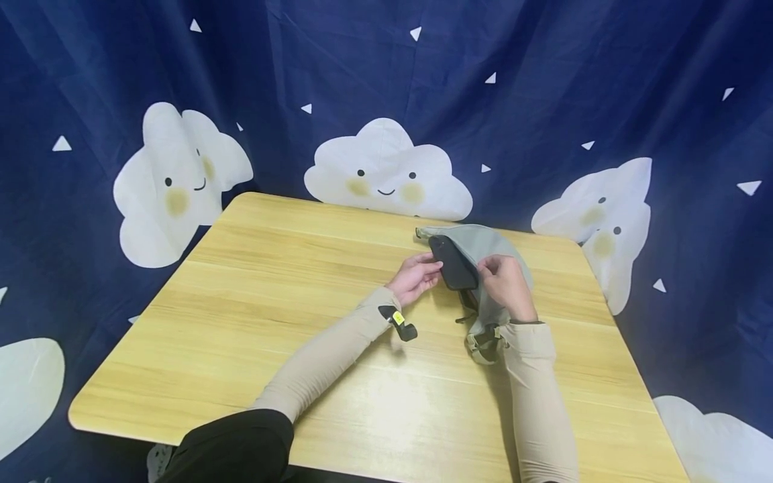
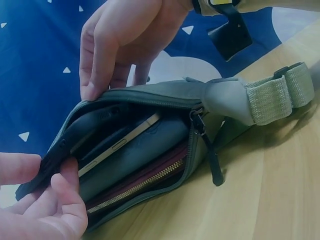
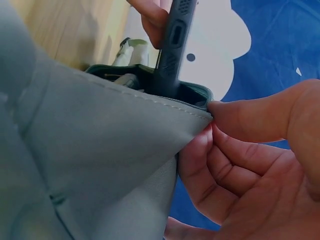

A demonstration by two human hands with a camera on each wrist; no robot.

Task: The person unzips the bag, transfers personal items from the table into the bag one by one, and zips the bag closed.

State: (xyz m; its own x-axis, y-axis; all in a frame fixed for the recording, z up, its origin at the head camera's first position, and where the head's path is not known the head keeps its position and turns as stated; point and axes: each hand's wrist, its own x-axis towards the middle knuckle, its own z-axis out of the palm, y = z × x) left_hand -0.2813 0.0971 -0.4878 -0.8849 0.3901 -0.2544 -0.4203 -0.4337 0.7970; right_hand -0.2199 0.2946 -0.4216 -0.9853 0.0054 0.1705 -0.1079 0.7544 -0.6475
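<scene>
A grey-green waist bag (image 1: 483,241) lies toward the far right of the table, its zip undone. My left hand (image 1: 417,276) pinches a black phone (image 1: 451,263) between thumb and fingers; the phone is partly inside the bag's mouth, its outer end sticking out. With thumb and fingers, my right hand (image 3: 260,160) pinches the bag's edge beside the opening. Inside, the left wrist view shows a slim device with a pale metal edge (image 2: 120,144) and a maroon pouch with a brass zip (image 2: 145,185). The bag's lower contents are hidden.
The light wooden table (image 1: 253,268) has rounded corners. Behind it hangs a dark blue curtain (image 1: 374,60) with white clouds. The bag's webbing strap and buckle (image 1: 483,345) lie toward me, by my right wrist. A black zip pull (image 2: 212,155) dangles from the opening.
</scene>
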